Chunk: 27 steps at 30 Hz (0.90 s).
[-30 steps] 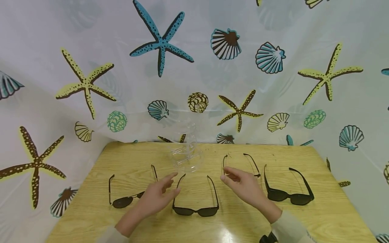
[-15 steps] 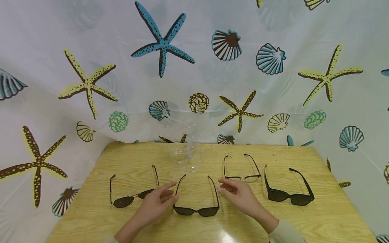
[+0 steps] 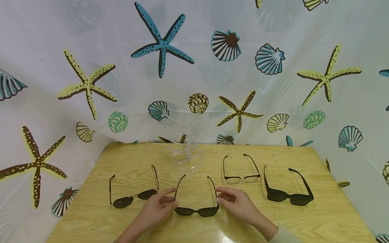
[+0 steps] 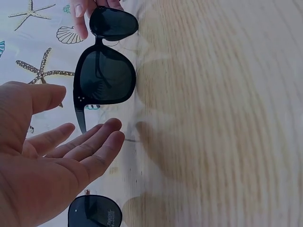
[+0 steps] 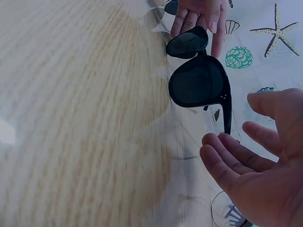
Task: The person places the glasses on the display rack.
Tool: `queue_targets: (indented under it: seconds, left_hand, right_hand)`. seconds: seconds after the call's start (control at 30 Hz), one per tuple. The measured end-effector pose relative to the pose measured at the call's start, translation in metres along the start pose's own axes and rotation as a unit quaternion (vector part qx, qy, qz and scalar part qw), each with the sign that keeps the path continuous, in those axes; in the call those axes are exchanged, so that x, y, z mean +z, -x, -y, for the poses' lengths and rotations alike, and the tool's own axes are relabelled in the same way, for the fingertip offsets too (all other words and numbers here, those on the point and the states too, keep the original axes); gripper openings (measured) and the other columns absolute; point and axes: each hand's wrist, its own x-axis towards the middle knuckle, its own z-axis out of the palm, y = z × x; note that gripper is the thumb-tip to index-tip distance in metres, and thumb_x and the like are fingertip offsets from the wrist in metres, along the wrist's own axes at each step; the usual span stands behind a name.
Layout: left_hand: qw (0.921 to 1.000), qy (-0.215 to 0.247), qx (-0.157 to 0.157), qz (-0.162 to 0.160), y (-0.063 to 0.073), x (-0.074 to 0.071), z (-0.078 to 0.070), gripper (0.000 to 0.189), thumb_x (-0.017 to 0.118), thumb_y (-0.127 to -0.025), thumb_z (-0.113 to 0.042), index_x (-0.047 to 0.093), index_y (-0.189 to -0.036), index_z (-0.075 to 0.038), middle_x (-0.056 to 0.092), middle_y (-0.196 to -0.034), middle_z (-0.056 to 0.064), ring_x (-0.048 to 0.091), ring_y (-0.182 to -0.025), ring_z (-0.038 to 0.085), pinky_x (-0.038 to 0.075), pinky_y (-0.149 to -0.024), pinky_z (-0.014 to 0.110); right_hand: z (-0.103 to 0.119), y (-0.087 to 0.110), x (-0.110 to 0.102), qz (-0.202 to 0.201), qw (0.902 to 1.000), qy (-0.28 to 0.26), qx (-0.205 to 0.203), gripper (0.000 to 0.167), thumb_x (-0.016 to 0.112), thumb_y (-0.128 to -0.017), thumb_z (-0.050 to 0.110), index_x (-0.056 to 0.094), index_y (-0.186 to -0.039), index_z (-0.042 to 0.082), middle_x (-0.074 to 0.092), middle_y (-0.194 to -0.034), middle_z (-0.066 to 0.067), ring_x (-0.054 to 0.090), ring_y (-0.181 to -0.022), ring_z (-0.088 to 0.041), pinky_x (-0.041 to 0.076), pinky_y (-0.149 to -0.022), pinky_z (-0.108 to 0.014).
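Black-framed sunglasses rest on the table, lenses toward me and arms spread away. My left hand is at their left arm; my right hand is at the right one. In the left wrist view, the left hand has its thumb and fingers apart, with the black arm between them. The right wrist view has the right hand much the same, its fingertips by the other arm. Neither hand visibly pinches the sunglasses; contact is hard to tell.
Aviator sunglasses lie to the left. Clear-lensed eyeglasses and thick black sunglasses lie to the right. A transparent stand rises behind, near the printed curtain along the wooden table's back edge.
My right hand has moved down and left from the clear eyeglasses to the middle sunglasses' right arm. My left hand has lowered slightly beside the left arm. All the eyewear stays in place.
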Motion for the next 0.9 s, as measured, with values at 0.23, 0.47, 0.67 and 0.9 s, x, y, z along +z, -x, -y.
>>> queue_targets:
  seconds: [0.23, 0.47, 0.67, 0.9]
  left_hand:
    - [0.9999, -0.007, 0.010, 0.011, 0.002, 0.002, 0.003, 0.057, 0.073, -0.101, -0.024, 0.057, -0.150, -0.002, 0.074, -0.125, 0.024, 0.072, -0.116, 0.038, 0.063, -0.088, 0.042]
    - [0.9992, -0.003, 0.026, 0.032, 0.003, 0.000, 0.007, 0.056, 0.071, -0.102, -0.025, 0.056, -0.150, 0.000, 0.078, -0.118, 0.018, 0.076, -0.109, 0.030, 0.061, -0.083, 0.032]
    - [0.9986, 0.009, 0.034, 0.039, 0.002, 0.000, 0.010, 0.054, 0.071, -0.102, -0.020, 0.056, -0.149, 0.002, 0.078, -0.117, 0.020, 0.077, -0.106, 0.028, 0.059, -0.080, 0.027]
    - [0.9989, 0.013, 0.033, 0.032, 0.002, 0.000, 0.010, 0.049, 0.071, -0.102, -0.018, 0.060, -0.145, 0.002, 0.079, -0.117, 0.019, 0.077, -0.107, 0.028, 0.060, -0.082, 0.028]
  right_hand:
    - [-0.004, 0.003, 0.002, 0.014, 0.9999, 0.001, -0.008, 0.044, 0.070, -0.104, 0.023, 0.065, -0.143, 0.005, 0.076, -0.118, -0.015, 0.072, -0.099, -0.015, 0.057, -0.082, -0.022]
    - [-0.008, 0.004, 0.004, 0.024, 0.9997, -0.002, -0.008, 0.042, 0.069, -0.104, 0.023, 0.066, -0.141, 0.004, 0.076, -0.118, -0.017, 0.072, -0.096, -0.013, 0.057, -0.082, -0.022]
    - [-0.010, 0.004, 0.006, 0.027, 0.9995, -0.018, 0.004, 0.041, 0.068, -0.105, 0.024, 0.067, -0.141, 0.003, 0.076, -0.119, -0.017, 0.073, -0.097, -0.014, 0.057, -0.081, -0.022]
    - [-0.010, 0.004, 0.007, 0.020, 0.9993, -0.031, -0.001, 0.039, 0.066, -0.106, 0.019, 0.067, -0.140, 0.000, 0.076, -0.119, -0.020, 0.075, -0.097, -0.023, 0.058, -0.079, -0.023]
